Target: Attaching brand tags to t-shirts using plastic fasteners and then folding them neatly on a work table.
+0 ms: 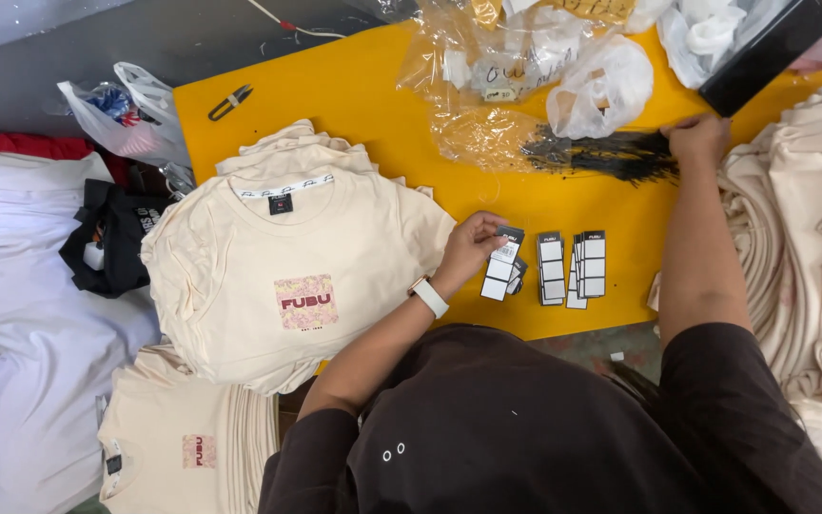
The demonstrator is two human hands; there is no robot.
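Observation:
My left hand (468,246) holds a black-and-white paper hang tag (502,264) just right of a stack of cream T-shirts (287,257) on the yellow table (373,95). The top shirt lies flat, front up, with a small square print on its chest. My right hand (698,136) reaches far across the table and pinches the end of a bundle of thin black tag strings (601,154). Two more small piles of hang tags (573,268) lie between my arms near the table's front edge.
Crumpled clear plastic bags (525,67) sit at the table's back. Small black snips (230,102) lie at the back left. A heap of cream fabric (811,238) fills the right side. Another cream shirt stack (187,447) is lower left, white cloth (21,314) beside it.

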